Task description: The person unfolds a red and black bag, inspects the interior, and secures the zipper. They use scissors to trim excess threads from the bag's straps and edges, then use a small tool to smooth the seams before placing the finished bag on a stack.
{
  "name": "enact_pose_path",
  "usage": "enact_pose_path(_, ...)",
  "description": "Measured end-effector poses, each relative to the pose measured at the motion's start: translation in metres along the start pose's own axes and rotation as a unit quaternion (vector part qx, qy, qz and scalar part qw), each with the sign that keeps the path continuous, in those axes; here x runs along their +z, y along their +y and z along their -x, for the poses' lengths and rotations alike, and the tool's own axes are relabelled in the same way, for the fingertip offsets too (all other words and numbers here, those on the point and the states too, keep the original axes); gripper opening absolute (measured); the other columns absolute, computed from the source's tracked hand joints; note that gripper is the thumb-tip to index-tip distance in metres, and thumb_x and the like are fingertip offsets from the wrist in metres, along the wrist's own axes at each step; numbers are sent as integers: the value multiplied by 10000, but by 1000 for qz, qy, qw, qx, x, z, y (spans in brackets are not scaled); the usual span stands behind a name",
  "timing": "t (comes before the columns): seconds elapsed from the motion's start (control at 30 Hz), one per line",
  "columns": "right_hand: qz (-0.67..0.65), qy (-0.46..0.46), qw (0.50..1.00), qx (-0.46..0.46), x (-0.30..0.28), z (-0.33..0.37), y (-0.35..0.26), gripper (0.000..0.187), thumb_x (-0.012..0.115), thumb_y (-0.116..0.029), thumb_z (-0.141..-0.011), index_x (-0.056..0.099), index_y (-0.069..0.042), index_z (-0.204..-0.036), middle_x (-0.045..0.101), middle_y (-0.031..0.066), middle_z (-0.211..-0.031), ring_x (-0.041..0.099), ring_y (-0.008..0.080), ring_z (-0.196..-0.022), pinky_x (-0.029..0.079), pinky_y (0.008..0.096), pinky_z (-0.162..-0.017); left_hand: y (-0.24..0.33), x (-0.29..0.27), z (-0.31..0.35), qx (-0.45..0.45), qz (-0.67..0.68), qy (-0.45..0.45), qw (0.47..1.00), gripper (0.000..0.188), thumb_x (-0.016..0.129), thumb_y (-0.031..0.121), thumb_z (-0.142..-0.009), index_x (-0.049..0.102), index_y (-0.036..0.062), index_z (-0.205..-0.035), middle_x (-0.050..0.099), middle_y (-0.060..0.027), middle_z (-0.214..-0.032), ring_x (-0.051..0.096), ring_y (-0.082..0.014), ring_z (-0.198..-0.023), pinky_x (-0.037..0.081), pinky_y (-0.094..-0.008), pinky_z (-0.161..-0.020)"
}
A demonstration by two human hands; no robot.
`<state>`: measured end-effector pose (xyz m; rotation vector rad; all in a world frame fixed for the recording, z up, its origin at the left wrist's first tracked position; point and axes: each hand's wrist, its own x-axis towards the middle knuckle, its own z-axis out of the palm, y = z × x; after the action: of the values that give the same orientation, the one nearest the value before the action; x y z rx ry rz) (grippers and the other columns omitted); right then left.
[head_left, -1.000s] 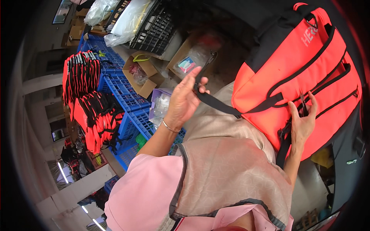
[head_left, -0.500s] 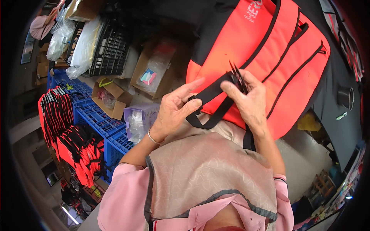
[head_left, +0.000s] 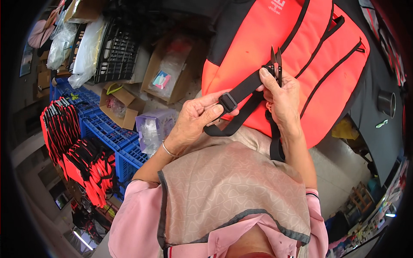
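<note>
A bright orange-red and black backpack (head_left: 254, 47) lies before me, reaching down to my lap. Its black webbing strap (head_left: 245, 87) stretches between my two hands. With thumb and fingers my left hand (head_left: 195, 115) pinches a black plastic slide buckle (head_left: 228, 102) threaded on the strap. My right hand (head_left: 282, 96) grips a small pair of thread snips (head_left: 276, 60), blades pointing away from me and slightly apart. The same hand's thumb presses the strap's other end against its fingers. A loop of the strap hangs below the buckle.
Blue plastic crates (head_left: 109, 129) stand at left, beside stacked orange-red and black pieces (head_left: 88, 167). Open cardboard boxes (head_left: 120, 105), a purple box (head_left: 157, 124) with plastic bags and a black basket (head_left: 116, 53) sit nearby. A dark cup (head_left: 386, 104) rests on the table at right.
My left hand has moved slightly right and its fingers have closed on the slide buckle, now in plain sight. The snips in my right hand have turned more upright and moved up a little.
</note>
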<state>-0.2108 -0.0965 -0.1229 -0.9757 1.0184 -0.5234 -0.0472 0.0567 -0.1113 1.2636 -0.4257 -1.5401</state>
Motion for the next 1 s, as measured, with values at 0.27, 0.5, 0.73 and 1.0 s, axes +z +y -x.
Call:
enact_pose_path(0.27, -42, 52, 991, -114, -36, 5, -19, 270, 669, -289, -957, 679, -21, -922, 579, -12, -639, 421, 13, -509, 299, 192, -460, 11, -33, 8, 34, -67, 65, 995, 411, 641, 176, -928, 588, -64, -1257, 707, -70, -981, 563, -46, -747, 407, -188, -633)
enact_pose_path(0.5, 56, 221, 958, -175, -127, -5, -55, 291, 612, -300, -995, 703, -25, -964, 433, -74, -624, 355, 17, -562, 242, 221, -511, 25, -103, 9, 74, -320, 187, 926, 348, 581, 20, -908, 611, -54, -1247, 647, -136, -1224, 629, -173, -1014, 493, -296, -932)
enact_pose_path(0.73, 75, 280, 930, -224, -142, -41, -82, 291, 629, -290, -984, 700, -14, -924, 473, -64, -670, 370, 31, -616, 286, 227, -560, 118, 2, -78, 384, -467, 169, 779, 287, 598, -35, -900, 669, -12, -1177, 649, -129, -1257, 623, -216, -1143, 473, -332, -985)
enact_pose_path(1.0, 105, 306, 900, -293, -140, -83, -140, 364, 644, -360, -964, 705, -8, -891, 475, -68, -671, 372, 31, -625, 310, 243, -580, 158, 135, -234, 586, -564, 43, 580, 512, 670, 265, -911, 547, 94, -1378, 481, -185, -1454, 486, -370, -1290, 411, -480, -1058)
